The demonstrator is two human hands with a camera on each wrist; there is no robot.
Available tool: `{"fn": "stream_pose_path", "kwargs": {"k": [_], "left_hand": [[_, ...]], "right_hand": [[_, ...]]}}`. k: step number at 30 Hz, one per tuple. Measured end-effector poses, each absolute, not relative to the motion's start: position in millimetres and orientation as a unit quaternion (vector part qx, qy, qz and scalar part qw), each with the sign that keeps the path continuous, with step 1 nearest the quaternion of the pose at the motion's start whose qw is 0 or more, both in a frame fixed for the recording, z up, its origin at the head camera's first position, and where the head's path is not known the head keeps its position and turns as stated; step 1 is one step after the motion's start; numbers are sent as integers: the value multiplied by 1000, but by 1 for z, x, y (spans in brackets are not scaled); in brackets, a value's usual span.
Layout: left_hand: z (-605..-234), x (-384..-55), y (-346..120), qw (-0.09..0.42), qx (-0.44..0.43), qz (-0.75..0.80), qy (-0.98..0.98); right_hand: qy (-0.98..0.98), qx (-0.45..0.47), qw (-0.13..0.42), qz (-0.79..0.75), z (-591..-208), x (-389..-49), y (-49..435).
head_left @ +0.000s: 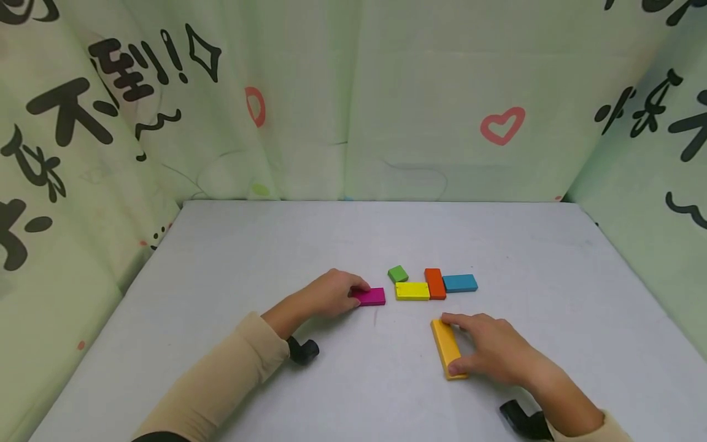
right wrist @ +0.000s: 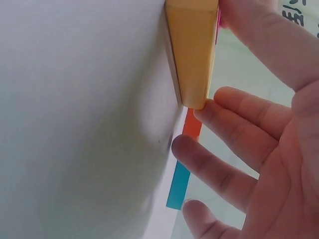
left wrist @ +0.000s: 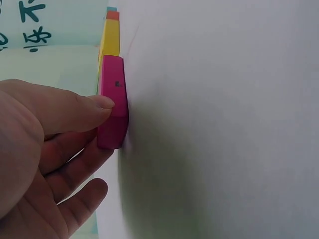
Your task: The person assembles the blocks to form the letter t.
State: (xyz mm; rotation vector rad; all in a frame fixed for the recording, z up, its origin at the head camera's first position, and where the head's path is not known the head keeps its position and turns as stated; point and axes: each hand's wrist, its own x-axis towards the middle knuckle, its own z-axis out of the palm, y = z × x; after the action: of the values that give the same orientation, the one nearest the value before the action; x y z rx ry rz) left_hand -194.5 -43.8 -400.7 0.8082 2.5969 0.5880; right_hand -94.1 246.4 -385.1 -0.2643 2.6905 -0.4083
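My left hand (head_left: pixel 331 293) pinches a small magenta block (head_left: pixel 372 297) lying on the table. In the left wrist view the thumb presses the near side of this magenta block (left wrist: pixel 113 89), with fingers behind it. Closer to the front, my right hand (head_left: pixel 494 350) holds a long amber block (head_left: pixel 445 344) by its two ends, thumb at the near end and a fingertip at the far end. Seen from the right wrist, the amber block (right wrist: pixel 192 55) stays low over the white surface; whether it touches is hard to tell.
Just right of the magenta block, a yellow block (head_left: pixel 412 291) touches an upright-turned red-orange block (head_left: pixel 435 283). A blue block (head_left: pixel 460 283) adjoins that one's right side. Behind the yellow one sits a tilted green block (head_left: pixel 397 274). Printed curtains (head_left: pixel 420 110) surround the white table (head_left: pixel 331 233).
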Motion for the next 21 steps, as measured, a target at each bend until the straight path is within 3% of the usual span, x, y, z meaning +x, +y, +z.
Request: {"fn": "stream_pose_path", "kwargs": {"k": [21], "left_hand": [[-403,-174,-5,179,343,194,901]], "right_hand": [[968,-87,192,-135,-383,-87,244]]}}
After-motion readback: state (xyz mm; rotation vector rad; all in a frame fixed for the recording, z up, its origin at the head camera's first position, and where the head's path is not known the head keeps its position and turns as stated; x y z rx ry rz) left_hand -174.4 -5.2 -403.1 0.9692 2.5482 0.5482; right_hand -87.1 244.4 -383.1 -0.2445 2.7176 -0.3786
